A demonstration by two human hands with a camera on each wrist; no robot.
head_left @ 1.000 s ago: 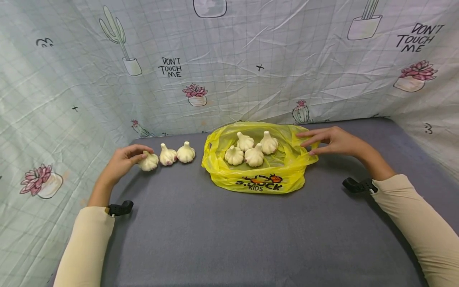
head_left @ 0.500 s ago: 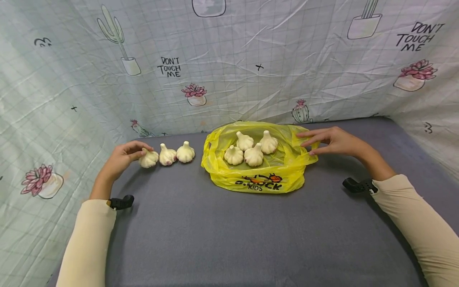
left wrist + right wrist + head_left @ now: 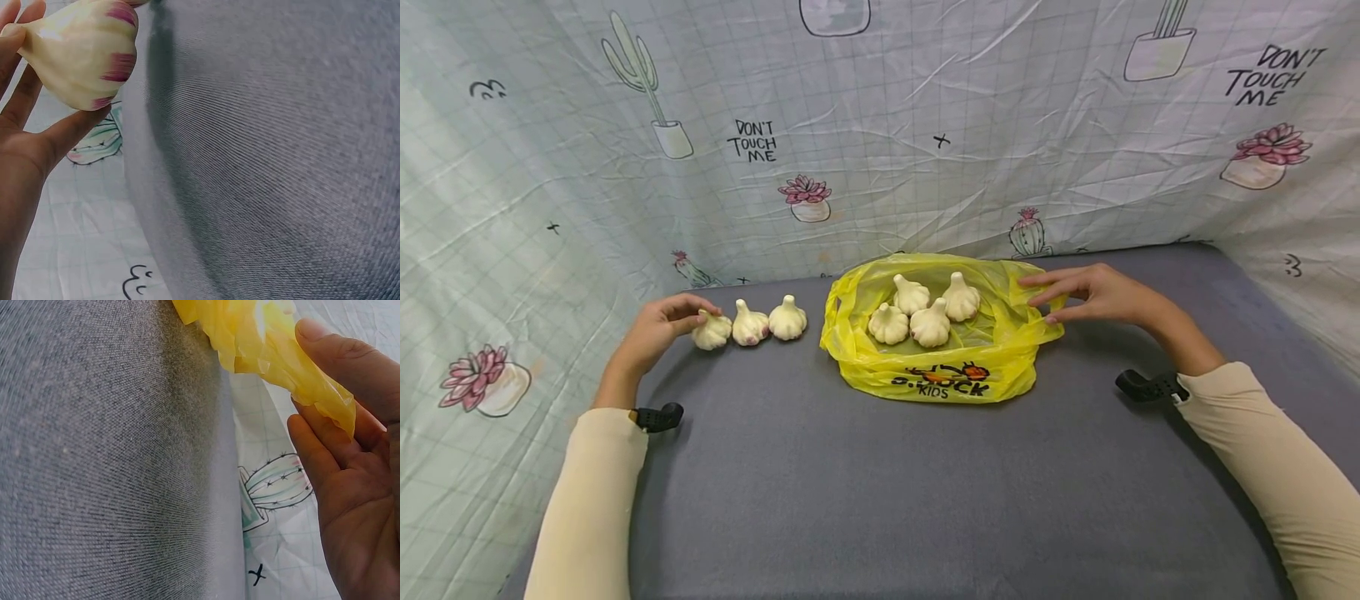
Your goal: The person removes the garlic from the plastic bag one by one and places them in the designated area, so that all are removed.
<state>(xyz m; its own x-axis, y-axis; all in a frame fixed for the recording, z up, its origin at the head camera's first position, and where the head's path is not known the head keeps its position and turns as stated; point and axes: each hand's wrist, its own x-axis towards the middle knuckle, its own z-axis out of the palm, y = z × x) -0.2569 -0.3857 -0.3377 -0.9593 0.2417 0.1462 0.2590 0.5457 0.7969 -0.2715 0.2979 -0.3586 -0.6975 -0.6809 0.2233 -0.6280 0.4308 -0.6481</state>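
My left hand (image 3: 658, 329) holds a garlic bulb (image 3: 712, 332) between thumb and fingers, at the left end of a short row. In the left wrist view, the garlic bulb (image 3: 84, 53) shows purple streaks, and fingers touch its neck. Two more bulbs, one with a purplish base (image 3: 749, 325) and a paler one (image 3: 787, 319), stand to its right. A yellow plastic bag (image 3: 940, 383) lies with its mouth open, several garlic bulbs (image 3: 930, 323) inside. My right hand (image 3: 1105, 296) holds the bag's right edge, the yellow film (image 3: 275, 356) between thumb and fingers.
A grey cloth-covered table (image 3: 850, 492) lies under everything. Behind and to the left hangs a pale curtain (image 3: 880, 150) printed with cacti and writing. Black wrist mounts (image 3: 658, 417) jut inward from both forearms.
My left hand has shifted slightly away from me and to the right with the garlic bulb, closer to the other bulbs. The right hand and bag have hardly moved.
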